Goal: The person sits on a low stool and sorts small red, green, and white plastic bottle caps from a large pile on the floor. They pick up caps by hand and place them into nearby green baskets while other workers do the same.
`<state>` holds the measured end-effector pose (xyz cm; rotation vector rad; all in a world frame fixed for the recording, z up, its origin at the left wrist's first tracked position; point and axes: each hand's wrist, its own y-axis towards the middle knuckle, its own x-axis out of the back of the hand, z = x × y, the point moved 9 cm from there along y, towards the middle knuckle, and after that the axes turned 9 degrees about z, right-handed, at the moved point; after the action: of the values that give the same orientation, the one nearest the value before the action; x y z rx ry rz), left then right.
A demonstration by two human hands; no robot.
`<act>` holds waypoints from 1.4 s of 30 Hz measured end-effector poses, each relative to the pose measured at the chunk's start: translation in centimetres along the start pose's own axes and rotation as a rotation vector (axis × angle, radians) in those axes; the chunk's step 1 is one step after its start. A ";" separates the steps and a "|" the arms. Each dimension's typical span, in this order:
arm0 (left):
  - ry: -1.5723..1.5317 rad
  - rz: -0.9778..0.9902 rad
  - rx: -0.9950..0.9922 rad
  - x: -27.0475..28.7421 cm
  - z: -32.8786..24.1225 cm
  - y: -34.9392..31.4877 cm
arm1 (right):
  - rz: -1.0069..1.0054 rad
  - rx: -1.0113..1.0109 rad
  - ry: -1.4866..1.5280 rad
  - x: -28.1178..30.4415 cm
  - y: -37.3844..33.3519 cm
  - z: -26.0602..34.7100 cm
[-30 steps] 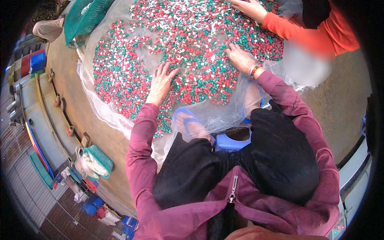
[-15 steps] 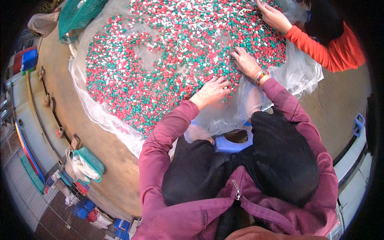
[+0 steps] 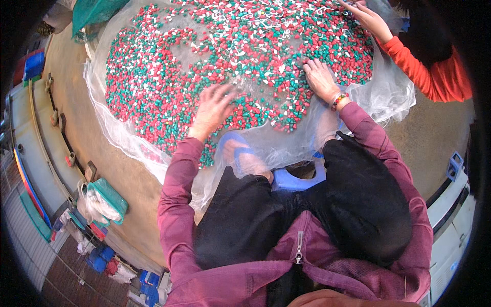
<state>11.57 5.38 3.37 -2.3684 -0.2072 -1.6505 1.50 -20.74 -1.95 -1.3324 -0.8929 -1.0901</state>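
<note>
Spread over a thin white mesh sheet (image 3: 266, 143) is a wide layer of small red, green and white pieces (image 3: 169, 97), some like little cones or pebbles. Over the near left part of the layer is my left hand (image 3: 214, 108), fingers apart and slightly blurred, with nothing visible in them. My right hand (image 3: 321, 79), a beaded bracelet at its wrist, rests on the near right edge of the pieces. Its fingers are spread and a little bent; nothing shows held in it. White hook-shaped strips (image 3: 276, 23) lie among the pieces farther back.
At the upper right, another person's hand (image 3: 371, 23) in an orange sleeve reaches over the pieces. A blue plastic stool (image 3: 299, 181) is between my legs. To the left stand a green basket (image 3: 110, 199) with white bags and a long metal-topped bench (image 3: 43, 138). Green netting (image 3: 94, 15) hangs at the upper left.
My left hand has moved left, away from my right hand, over other pieces. My right hand has shifted slightly right. The other person's hand has moved a little right. My sandalled left foot now shows.
</note>
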 end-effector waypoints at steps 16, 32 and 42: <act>-0.037 0.186 -0.258 -2.9 -5.0 3.0 | 0.032 -0.210 1.571 1.4 0.0 -0.5; 0.133 0.311 -0.285 -9.1 -10.2 3.3 | 0.321 -0.129 1.665 2.6 4.7 0.0; 0.004 0.110 -0.256 -7.3 -8.1 4.5 | -0.312 0.447 0.054 7.2 10.6 5.6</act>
<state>2.86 -1.05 -1.34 -2.5061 0.1424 -1.7184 14.15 -16.57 2.28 -0.8078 -1.2484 -1.0734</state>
